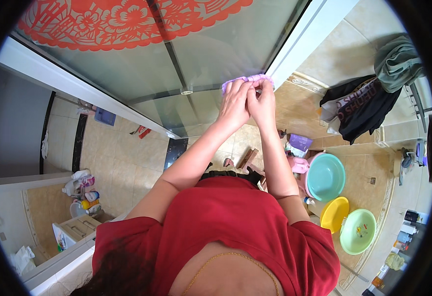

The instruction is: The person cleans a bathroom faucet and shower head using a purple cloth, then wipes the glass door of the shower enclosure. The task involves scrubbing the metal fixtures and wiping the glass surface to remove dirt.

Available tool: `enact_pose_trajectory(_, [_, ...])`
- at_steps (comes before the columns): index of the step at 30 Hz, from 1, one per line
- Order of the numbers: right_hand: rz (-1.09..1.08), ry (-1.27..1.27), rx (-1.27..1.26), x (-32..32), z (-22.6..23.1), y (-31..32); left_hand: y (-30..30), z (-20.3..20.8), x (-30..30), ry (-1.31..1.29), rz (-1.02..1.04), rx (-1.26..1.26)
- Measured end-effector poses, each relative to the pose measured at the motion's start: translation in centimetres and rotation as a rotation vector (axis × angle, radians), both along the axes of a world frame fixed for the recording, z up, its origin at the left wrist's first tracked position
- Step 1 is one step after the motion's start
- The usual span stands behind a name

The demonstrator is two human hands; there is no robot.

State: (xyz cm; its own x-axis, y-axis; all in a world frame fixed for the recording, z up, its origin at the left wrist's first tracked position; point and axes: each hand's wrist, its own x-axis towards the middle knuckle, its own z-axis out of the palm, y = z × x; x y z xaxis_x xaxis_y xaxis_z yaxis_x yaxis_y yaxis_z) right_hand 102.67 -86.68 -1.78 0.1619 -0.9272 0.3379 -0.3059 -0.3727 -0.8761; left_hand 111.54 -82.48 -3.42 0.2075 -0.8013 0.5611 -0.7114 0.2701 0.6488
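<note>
Both my hands meet at a purple-pink cloth at the right edge of a glass door panel, beside its white frame. My left hand presses on the cloth from the left, its fingers bent over it. My right hand touches the left one and pinches the cloth's right part with its fingertips. Much of the cloth is hidden behind my fingers. A red paper-cut decoration covers the upper part of the glass, and dark bars cross the panel.
Along the right wall are a turquoise basin, a yellow basin and a green basin. Dark clothes hang at the upper right. A wooden stool stands below my arms. Several bottles are at the left.
</note>
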Motion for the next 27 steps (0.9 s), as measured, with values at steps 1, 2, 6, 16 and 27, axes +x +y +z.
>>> enact_pose_trajectory(1, [-0.012,0.01,-0.037,0.2,-0.2,0.0,0.0,-0.1,0.0,0.004,0.001,-0.019])
enact_pose_trajectory(2, [-0.021,0.021,-0.074,0.5,-0.3,0.1,0.2,0.0,0.2,0.019,-0.009,0.005])
enact_pose_trajectory(6, [0.002,-0.011,-0.142,2.9,-0.2,1.5,1.9,0.5,2.5,0.036,0.006,0.041])
enact_pose_trajectory(16, [0.286,-0.127,-0.114,13.5,0.5,7.6,9.1,2.6,12.1,-0.063,0.296,-0.023])
enact_pose_trajectory(27, [0.642,-0.166,-0.054,24.6,1.6,13.8,16.0,3.5,22.0,-0.119,0.623,-0.064])
